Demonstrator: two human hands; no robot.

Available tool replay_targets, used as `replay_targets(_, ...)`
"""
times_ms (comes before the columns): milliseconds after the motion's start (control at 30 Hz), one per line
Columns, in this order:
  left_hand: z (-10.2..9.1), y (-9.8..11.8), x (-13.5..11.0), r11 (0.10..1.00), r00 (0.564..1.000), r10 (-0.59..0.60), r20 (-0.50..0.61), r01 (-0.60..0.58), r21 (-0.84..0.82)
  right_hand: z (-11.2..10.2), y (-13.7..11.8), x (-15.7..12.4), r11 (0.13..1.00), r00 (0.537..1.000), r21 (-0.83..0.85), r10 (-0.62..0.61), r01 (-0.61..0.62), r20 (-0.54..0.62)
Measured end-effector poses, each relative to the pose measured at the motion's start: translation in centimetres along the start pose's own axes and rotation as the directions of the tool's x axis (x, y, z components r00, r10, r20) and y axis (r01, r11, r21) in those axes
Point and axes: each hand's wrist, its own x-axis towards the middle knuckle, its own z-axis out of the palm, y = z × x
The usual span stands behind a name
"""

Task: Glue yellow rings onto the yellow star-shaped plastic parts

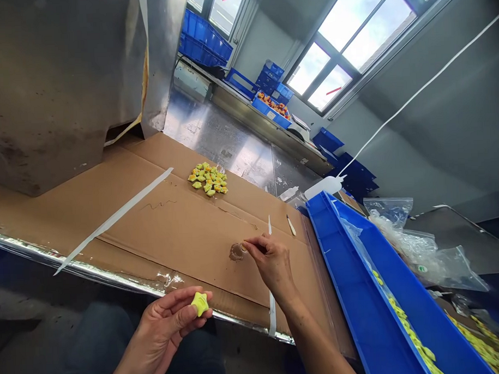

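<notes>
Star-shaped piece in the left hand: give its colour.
The star-shaped piece is pale yellow-green, shown best in the head view.

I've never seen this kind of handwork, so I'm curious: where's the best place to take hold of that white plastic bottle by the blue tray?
Probably around the white plastic bottle's wide body, coming from above. It lies on its side, and the fat middle gives fingers room, while the narrow tip seems to carry a thin white tube.
</notes>
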Motion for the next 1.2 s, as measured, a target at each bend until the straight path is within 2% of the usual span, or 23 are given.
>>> replay_targets(200, -0.4, 0.1, 0.1, 1.000, 0.998, -0.021, 0.067, 0.021, 0.006, 0.0, 0.0, -0.2, 1.000, 1.000, 0.024, 0.010, -0.010, -0.020)
replay_targets(433, -0.7, -0.1, 0.1, 1.000, 0.996, -0.013, 0.088, 0.012, 0.015, 0.1, 0.1, -0.2, 0.997, 0.999, 0.062, 0.038, -0.037, -0.018)
replay_targets(633, -0.7, -0.1, 0.0, 1.000, 0.998, -0.005, 0.067, 0.004, 0.015, 0.0, -0.2, -0.1, 0.963, 0.990, 0.230, 0.138, -0.139, 0.018)
replay_targets(733, -0.7, -0.1, 0.2, 1.000, 0.998, -0.023, 0.057, 0.022, 0.018, -0.7, -0.2, 0.1, 0.889, 0.967, 0.383, 0.244, -0.253, 0.073)
replay_targets(867, -1.1, -0.5, 0.5, 0.999, 0.999, -0.046, 0.023, 0.045, 0.015, -2.1, -0.2, 0.2, 0.724, 0.929, 0.585, 0.329, -0.365, 0.172)
replay_targets(1033, -1.6, -0.9, 0.8, 0.998, 0.998, -0.060, 0.013, 0.060, 0.017, -3.1, -0.3, 0.0, 0.525, 0.894, 0.736, 0.365, -0.427, 0.259)
replay_targets(1200, -0.7, -0.7, 0.4, 0.999, 0.999, -0.031, 0.025, 0.031, -0.011, -3.6, -1.4, -0.6, 0.424, 0.884, 0.796, 0.374, -0.432, 0.280)
